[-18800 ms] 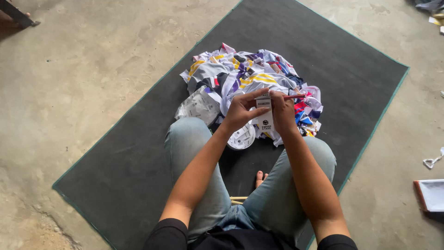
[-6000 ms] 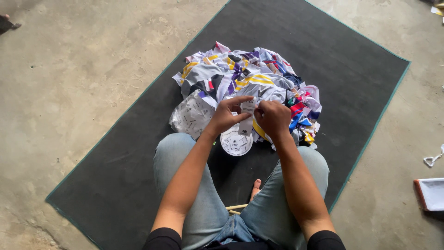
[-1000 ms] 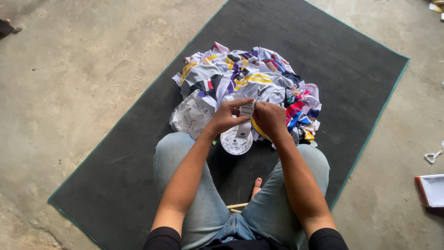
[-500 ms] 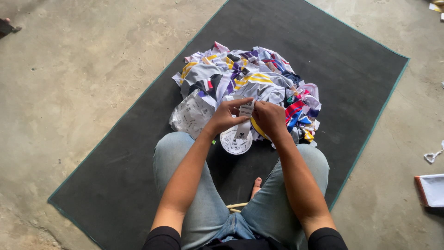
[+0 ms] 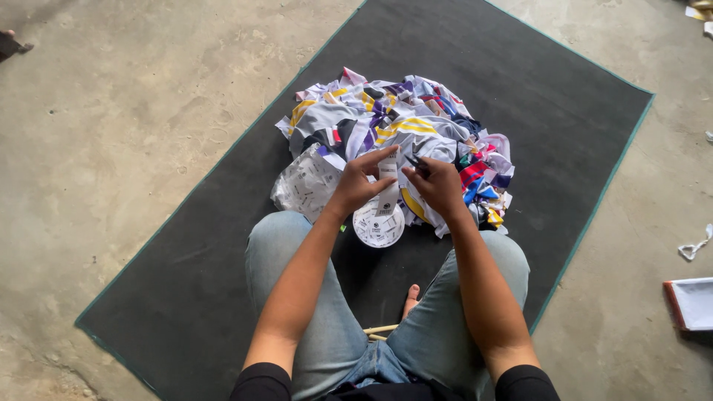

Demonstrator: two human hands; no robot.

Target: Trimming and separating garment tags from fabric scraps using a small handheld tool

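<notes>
I sit cross-legged on a dark mat (image 5: 223, 245), facing a pile of white garments with yellow, purple and red stripes (image 5: 401, 130). My left hand (image 5: 356, 186) pinches a narrow white paper tag (image 5: 388, 184) from which a round white tag (image 5: 379, 224) hangs. My right hand (image 5: 437, 186) is closed around a small dark tool (image 5: 413, 159) whose tip points at the top of the tag. Both hands hover over the near edge of the pile, between my knees.
A crumpled clear plastic bag (image 5: 304, 184) lies left of my hands. Thin wooden sticks (image 5: 379, 330) rest by my foot. Bare concrete floor (image 5: 111, 111) surrounds the mat. A white tray with a red edge (image 5: 691, 303) and a scrap (image 5: 694, 245) lie at right.
Over the last second the hands have barely moved; they stay on the tag. Compared with much earlier, they have come lower and nearer to me.
</notes>
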